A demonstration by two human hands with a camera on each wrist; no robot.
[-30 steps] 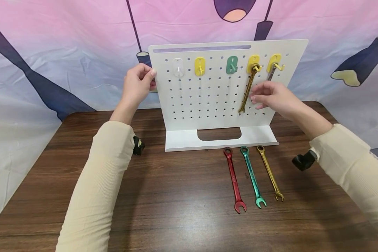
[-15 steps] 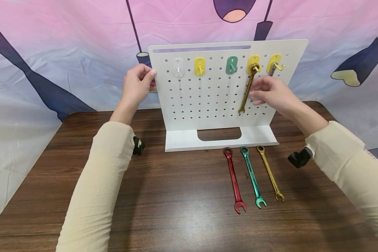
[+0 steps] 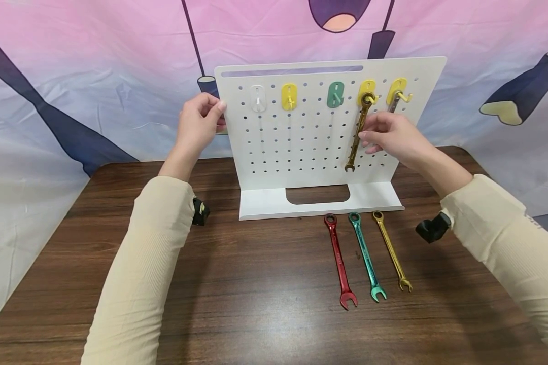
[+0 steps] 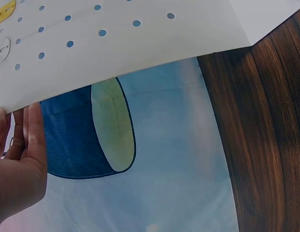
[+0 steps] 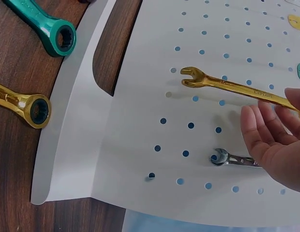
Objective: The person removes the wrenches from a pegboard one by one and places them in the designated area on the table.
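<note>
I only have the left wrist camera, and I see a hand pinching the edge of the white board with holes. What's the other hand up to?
Observer: The right hand is pinching a gold wrench that hangs by its ring from a yellow hook.
Operator: Ooh! My picture has some brown table in it. Is anything lying there, where I can't see?
Observer: Yes, three more wrenches lie in front of the white board: a red wrench, a green wrench and a second gold wrench.
</note>
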